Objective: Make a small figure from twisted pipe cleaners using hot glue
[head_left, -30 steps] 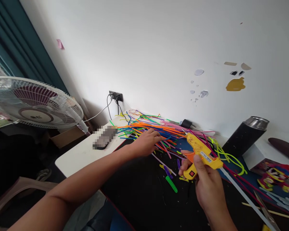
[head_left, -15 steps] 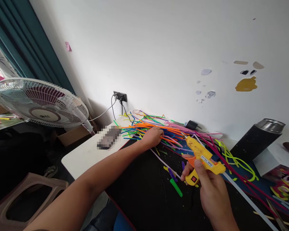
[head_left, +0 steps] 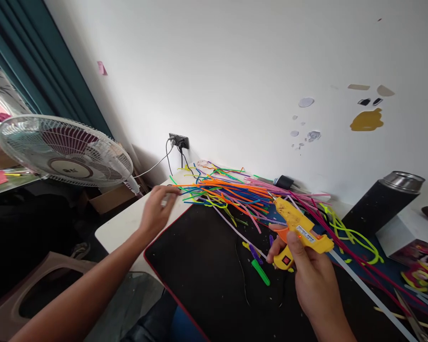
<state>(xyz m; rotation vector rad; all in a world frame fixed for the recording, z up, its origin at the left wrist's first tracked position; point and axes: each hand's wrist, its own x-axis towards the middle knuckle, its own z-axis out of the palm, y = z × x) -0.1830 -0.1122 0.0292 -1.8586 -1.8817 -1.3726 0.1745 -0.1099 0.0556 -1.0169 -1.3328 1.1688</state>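
My right hand [head_left: 315, 280] is wrapped round the handle of a yellow hot glue gun [head_left: 295, 221], its fingers by the orange trigger. The nozzle points up and left at the pile of coloured pipe cleaners [head_left: 235, 190]. A long pale glue stick [head_left: 366, 289] sticks out of the gun's back end. Over the white table, left of the pile, my left hand [head_left: 158, 206] has its thumb and fingers bent and apart. No object shows between them. The fingertips are near the pile's left ends; whether they touch anything I cannot tell. What lies under that hand is mostly hidden.
A black mat [head_left: 199, 256] with a red edge holds a green clip-like piece [head_left: 261, 273]. At the right stand a black flask [head_left: 381, 204] and a box [head_left: 409, 237], with scissors [head_left: 411, 316] nearer me. A fan [head_left: 67, 152] stands left; a wall socket [head_left: 179, 141] has cables plugged in.
My left hand has left the pipe cleaner pile and moved left over the white table, where a blurred dark object lay. My right hand keeps the glue gun in nearly the same place.
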